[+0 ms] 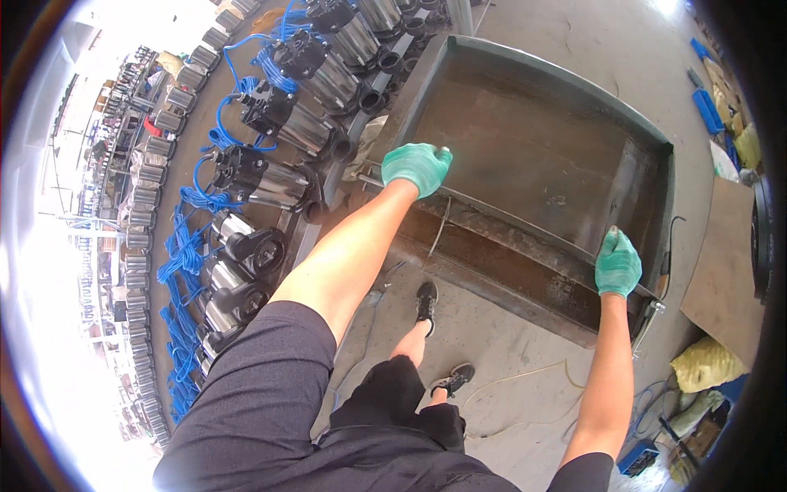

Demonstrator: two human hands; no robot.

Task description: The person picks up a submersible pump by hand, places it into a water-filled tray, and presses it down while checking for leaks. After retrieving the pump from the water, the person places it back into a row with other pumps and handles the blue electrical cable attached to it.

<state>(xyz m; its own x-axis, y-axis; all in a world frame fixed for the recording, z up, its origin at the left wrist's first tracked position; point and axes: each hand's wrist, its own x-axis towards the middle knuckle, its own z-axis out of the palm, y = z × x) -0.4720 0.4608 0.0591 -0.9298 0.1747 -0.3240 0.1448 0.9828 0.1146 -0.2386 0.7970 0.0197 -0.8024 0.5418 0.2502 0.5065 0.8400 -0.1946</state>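
A wide, shallow metal tank (pixel 666 176) with a brown, wet-looking inside stands in front of me. Across its near part runs a straight metal bar (pixel 520 223), with a narrower brown trough section on my side of it. My left hand (pixel 416 170), in a green glove, is closed at the bar's left end, knuckles up. At the right end my right hand (pixel 618 264), gloved the same way, is also closed on the bar. The fingers' undersides are hidden in both hands. A thin bent wire (pixel 440 225) hangs over the trough beside my left hand.
Left of the tank stand rows of steel pumps (pixel 283 176) with black ends and coiled blue cables (pixel 184 254). On the right lie a brown board (pixel 721 254), a yellow sack (pixel 707 365) and blue bins (pixel 707 111). A thin hose (pixel 525 422) crosses the floor near my feet.
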